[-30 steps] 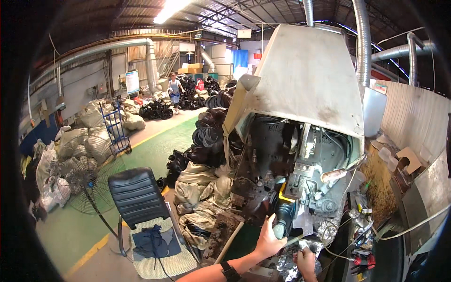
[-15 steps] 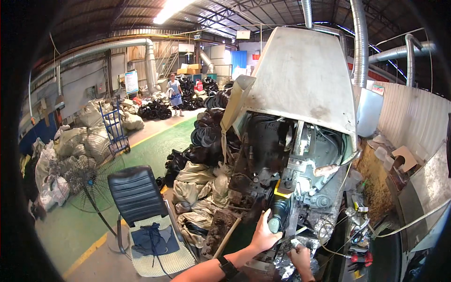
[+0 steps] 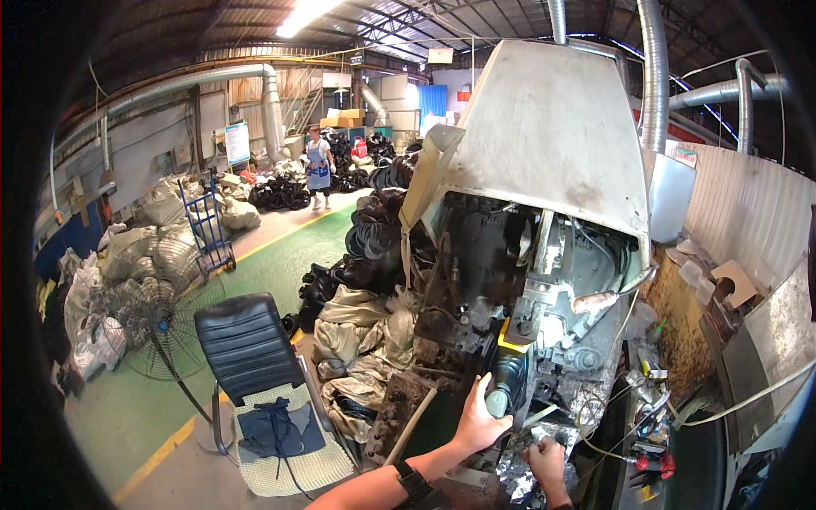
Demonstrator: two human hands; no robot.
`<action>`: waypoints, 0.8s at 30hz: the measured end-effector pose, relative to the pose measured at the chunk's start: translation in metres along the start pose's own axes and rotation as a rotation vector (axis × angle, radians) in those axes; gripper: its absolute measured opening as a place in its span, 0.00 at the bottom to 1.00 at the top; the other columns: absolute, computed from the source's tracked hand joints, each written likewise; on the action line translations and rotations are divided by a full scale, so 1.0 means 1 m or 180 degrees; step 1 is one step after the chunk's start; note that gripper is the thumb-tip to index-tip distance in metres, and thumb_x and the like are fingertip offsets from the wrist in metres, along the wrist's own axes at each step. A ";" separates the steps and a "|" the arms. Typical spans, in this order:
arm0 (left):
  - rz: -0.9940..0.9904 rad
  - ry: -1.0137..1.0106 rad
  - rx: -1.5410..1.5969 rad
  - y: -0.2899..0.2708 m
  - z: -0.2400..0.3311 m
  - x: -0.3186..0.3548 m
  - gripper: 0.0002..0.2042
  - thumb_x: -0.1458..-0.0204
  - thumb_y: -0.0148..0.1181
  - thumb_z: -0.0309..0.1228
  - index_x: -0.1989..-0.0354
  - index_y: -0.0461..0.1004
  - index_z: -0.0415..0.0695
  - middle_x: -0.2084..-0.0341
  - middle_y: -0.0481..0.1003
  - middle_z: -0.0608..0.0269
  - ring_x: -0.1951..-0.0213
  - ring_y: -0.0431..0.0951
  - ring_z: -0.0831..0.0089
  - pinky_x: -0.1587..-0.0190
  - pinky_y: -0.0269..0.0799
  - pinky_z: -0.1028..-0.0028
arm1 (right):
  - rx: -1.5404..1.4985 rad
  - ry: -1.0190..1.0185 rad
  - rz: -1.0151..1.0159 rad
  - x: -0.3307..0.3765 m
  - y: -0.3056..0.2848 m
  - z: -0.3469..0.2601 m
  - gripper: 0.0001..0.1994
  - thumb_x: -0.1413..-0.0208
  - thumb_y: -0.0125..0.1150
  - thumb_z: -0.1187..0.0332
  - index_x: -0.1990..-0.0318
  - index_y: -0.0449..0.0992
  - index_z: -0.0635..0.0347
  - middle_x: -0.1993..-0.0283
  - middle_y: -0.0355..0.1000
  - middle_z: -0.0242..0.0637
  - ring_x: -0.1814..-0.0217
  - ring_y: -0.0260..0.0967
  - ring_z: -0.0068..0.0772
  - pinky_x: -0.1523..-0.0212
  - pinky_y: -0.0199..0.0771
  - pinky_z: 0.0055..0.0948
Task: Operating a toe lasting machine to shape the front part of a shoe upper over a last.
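My left hand (image 3: 481, 422) is wrapped round the near end of a dark rounded piece (image 3: 508, 374) with a greenish-grey end face. This piece sits in the machine (image 3: 578, 340), just below a yellow bracket (image 3: 513, 337). A dark band circles my left wrist. To the right, my right hand (image 3: 546, 461) is closed, its fingers curled in; whatever they hold is too small or hidden to make out. It hovers close to the machine's grimy, shiny front.
A large pale hood (image 3: 548, 127) covers the machine's top. At my left stand a black office chair (image 3: 255, 357), a floor fan (image 3: 161, 327) and sacks (image 3: 353, 340). Tools and a red-black object (image 3: 653, 466) lie on the right. A person in a blue apron (image 3: 319, 166) is far off.
The small whitish thing seen at my right fingers no longer shows, and that hand looks more curled. My left hand keeps its grip. The distant person has turned and shifted slightly.
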State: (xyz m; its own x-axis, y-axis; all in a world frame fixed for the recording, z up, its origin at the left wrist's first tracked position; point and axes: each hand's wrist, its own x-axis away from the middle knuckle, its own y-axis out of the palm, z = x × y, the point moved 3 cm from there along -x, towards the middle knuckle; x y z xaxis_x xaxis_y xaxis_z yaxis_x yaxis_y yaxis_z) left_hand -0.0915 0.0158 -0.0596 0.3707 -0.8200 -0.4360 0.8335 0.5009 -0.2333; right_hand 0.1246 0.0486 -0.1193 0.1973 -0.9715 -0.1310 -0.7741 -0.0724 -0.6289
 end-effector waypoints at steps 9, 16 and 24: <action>0.0324 0.0319 -0.0457 -0.004 0.018 0.005 0.48 0.62 0.77 0.33 0.31 0.54 0.39 0.39 0.61 0.41 0.35 0.61 0.46 0.31 0.57 0.56 | -0.0324 0.0119 0.0027 -0.002 0.006 0.016 0.09 0.48 0.57 0.72 0.73 0.77 0.70 0.76 0.80 0.46 0.73 0.81 0.43 0.64 0.80 0.38; 0.0685 0.0544 -0.0412 -0.005 0.021 0.011 0.40 0.56 0.76 0.37 0.35 0.63 0.36 0.42 0.65 0.42 0.39 0.66 0.51 0.35 0.61 0.58 | -0.0234 0.0186 0.0076 0.000 0.004 0.012 0.10 0.47 0.57 0.71 0.75 0.76 0.70 0.76 0.79 0.46 0.73 0.81 0.42 0.65 0.80 0.38; -0.0027 -0.0279 0.0670 -0.059 -0.018 -0.008 0.13 0.39 0.59 0.27 0.50 0.78 0.34 0.58 0.77 0.56 0.59 0.78 0.71 0.54 0.72 0.74 | -0.0105 -0.0163 0.0358 -0.004 0.004 0.005 0.12 0.44 0.57 0.70 0.76 0.76 0.70 0.75 0.80 0.45 0.74 0.80 0.36 0.70 0.79 0.34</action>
State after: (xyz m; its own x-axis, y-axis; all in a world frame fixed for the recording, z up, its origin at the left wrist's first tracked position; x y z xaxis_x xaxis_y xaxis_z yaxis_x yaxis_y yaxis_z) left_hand -0.1509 -0.0021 -0.0577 0.3899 -0.8495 -0.3555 0.9004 0.4326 -0.0463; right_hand 0.1240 0.0532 -0.1252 0.1379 -0.9612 -0.2388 -0.8122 0.0283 -0.5827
